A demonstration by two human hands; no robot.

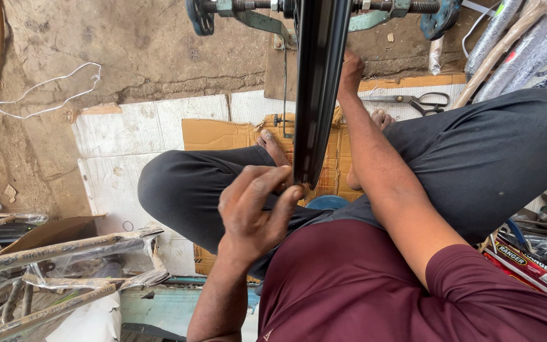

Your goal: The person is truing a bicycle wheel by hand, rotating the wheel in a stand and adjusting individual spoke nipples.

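Closest to the head camera, the left hand (254, 212) is curled with thumb and fingertips pinched against the near edge of a black bicycle rim (316, 88). That rim stands upright between the person's crossed legs, held up top in a teal truing stand (324, 11). Beyond it, the right hand (351, 68) is closed around the rim's far side, fingers mostly hidden behind it. Judging by this, the rim is being felt and steadied; the next move seems to call for a firm pinch and a slow turn. Scissors (420, 101) lie on the cardboard (223, 134) nearby.
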